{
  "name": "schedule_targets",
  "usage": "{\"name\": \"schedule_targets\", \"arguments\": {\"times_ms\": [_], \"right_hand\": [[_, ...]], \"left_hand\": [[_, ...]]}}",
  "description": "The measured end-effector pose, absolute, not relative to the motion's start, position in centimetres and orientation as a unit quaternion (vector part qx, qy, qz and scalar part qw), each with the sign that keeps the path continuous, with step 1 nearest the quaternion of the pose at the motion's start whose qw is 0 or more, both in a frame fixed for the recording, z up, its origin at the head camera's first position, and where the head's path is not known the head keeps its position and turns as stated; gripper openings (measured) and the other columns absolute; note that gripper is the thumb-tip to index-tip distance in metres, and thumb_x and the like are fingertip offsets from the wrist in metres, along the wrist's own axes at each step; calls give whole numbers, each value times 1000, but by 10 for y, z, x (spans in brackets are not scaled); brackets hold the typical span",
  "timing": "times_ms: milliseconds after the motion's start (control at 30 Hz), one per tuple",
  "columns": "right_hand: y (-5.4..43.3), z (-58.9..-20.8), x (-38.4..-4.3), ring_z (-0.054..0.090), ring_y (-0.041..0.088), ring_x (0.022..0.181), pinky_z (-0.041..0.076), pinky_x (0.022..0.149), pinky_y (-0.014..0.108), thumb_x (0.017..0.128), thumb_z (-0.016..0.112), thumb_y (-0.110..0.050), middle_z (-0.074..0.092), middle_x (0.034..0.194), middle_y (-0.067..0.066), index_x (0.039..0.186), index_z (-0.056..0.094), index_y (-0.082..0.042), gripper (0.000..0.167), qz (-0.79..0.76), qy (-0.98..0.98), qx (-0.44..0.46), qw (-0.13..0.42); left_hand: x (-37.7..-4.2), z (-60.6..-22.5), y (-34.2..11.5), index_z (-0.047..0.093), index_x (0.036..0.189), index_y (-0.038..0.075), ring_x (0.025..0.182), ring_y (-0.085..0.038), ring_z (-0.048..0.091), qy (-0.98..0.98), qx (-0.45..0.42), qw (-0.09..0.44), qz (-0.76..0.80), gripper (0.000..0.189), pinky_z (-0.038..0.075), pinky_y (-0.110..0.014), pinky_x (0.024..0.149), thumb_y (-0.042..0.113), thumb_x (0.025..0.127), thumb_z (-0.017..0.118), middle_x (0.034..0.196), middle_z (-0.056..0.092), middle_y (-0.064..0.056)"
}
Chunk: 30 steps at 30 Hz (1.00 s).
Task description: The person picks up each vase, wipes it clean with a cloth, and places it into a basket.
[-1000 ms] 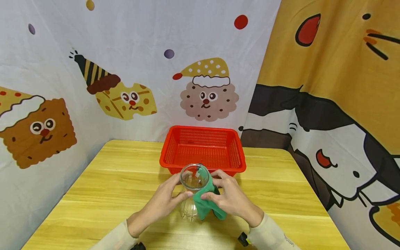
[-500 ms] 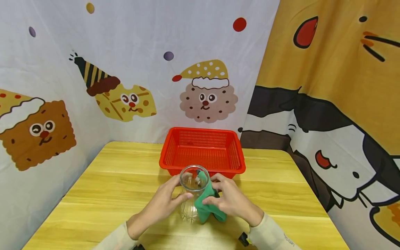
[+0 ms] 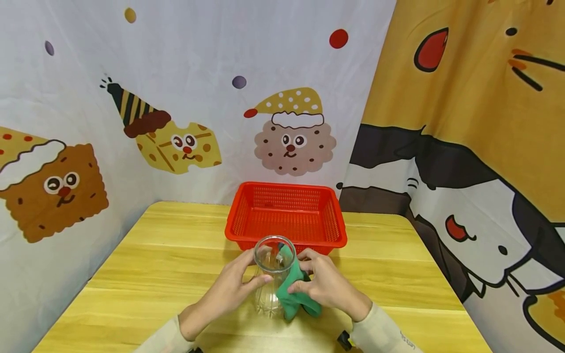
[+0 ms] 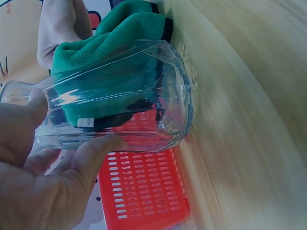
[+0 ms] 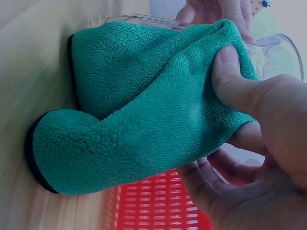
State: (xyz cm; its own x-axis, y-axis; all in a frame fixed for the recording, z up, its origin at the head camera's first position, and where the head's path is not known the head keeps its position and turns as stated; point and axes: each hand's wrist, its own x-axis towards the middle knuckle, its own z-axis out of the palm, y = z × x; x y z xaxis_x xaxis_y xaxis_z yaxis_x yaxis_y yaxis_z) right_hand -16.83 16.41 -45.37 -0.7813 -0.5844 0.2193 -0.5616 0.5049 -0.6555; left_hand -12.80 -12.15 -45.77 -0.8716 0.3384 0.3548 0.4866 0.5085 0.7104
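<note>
A clear glass vase [image 3: 267, 299] with a flared round rim and faceted sides stands upright on the wooden table. My left hand [image 3: 231, 284] grips it from the left, thumb in front and fingers behind, just below the rim. On the right side, my right hand [image 3: 328, 282] holds a green cloth [image 5: 129, 110] with dark edging against the glass, thumb on the near face. The cloth's lower end hangs in folds beside the vase. Through the glass in the left wrist view, the green cloth [image 4: 105, 91] and its small white label show.
A red perforated plastic basket [image 3: 236, 215] sits just behind the vase at the back of the table [image 3: 167, 255]. Printed curtains [image 3: 185, 59] stand behind and at both sides of the table.
The green cloth has slid a little down the vase's right side, leaving more of the rim uncovered. The left hand keeps its grip, and the view has tilted slightly upward.
</note>
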Motion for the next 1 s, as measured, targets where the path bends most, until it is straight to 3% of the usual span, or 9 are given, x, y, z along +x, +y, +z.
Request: {"name": "schedule_targets", "arguments": {"times_ms": [100,267,667,767,867,1000], "right_hand": [[165,-454,-168,74,17,125,66,112,42,95,100,-29,75,116,-14,68,59,-24,49,-369,868,-332,14],[165,-456,-169,73,15,125,66,112,42,95,100,-29,79,121,-14,78,76,-31,29,-369,867,-333,16],[169,-466,-171,75,17,118,68,105,37,94,100,-34,79,120,-4,69,70,-25,40,-361,867,-343,21],[170,-467,-172,75,18,118,68,103,36,93,101,-34,79,123,-2,75,79,-24,30,-356,869,-343,26],[171,-468,-173,75,21,119,69,104,37,93,101,-34,79,127,0,91,90,-23,16,-348,872,-344,32],[170,-470,-174,76,22,118,69,104,39,92,101,-34,79,126,1,97,93,-19,18,-336,876,-344,36]], "left_hand": [[-127,-458,-121,63,164,19,137,-31,78,-864,-238,83,-436,60,63,-66,118,37,110,81,152,78,-2],[-127,-457,-121,63,164,19,136,-30,79,-864,-240,85,-435,60,63,-66,118,37,110,81,151,78,-1],[-126,-456,-120,63,164,21,136,-29,79,-867,-232,80,-434,60,63,-67,119,37,109,82,150,79,0],[-126,-456,-120,63,164,20,136,-29,79,-866,-232,77,-435,60,62,-67,119,37,110,82,150,79,0],[-126,-455,-120,62,164,20,136,-29,79,-866,-233,76,-437,60,62,-67,119,36,110,82,150,79,-1],[-125,-455,-121,62,165,20,136,-28,79,-865,-234,78,-438,60,62,-67,119,34,110,82,150,79,0]]}}
